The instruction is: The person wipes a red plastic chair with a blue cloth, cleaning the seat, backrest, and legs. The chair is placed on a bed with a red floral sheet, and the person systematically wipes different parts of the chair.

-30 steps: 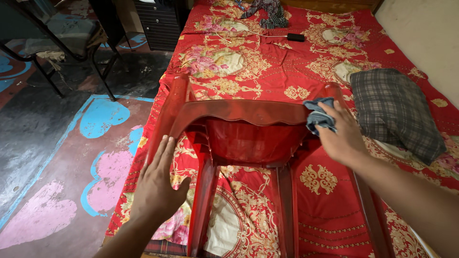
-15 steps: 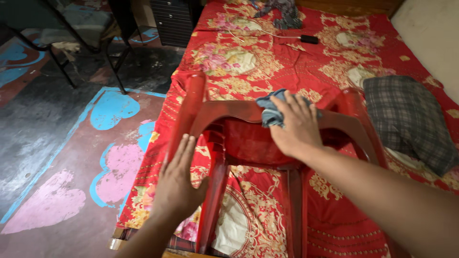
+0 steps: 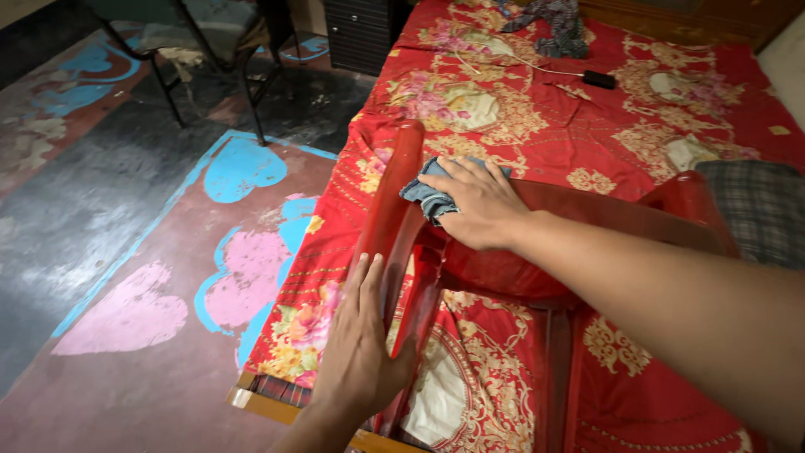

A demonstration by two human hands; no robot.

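Note:
A red plastic chair (image 3: 612,222) lies tipped on a bed with a red patterned bedspread (image 3: 537,117). My right hand (image 3: 478,201) presses a blue-grey cloth (image 3: 423,191) against the chair's top edge near its left corner. My left hand (image 3: 360,344) lies flat with fingers together against the chair's left leg (image 3: 394,193), bracing it. Part of the cloth is hidden under my right palm.
A grey checked pillow (image 3: 759,210) lies at the bed's right. A black charger with a white cable (image 3: 599,79) and a dark garment (image 3: 553,21) lie at the far end. The floor at left has painted pink and blue hearts (image 3: 243,172); a metal chair (image 3: 201,42) and a dark cabinet (image 3: 360,33) stand beyond.
My right hand has slid the cloth leftward along the chair's top edge, from the right side to the left corner. My left hand stays on the chair's left leg.

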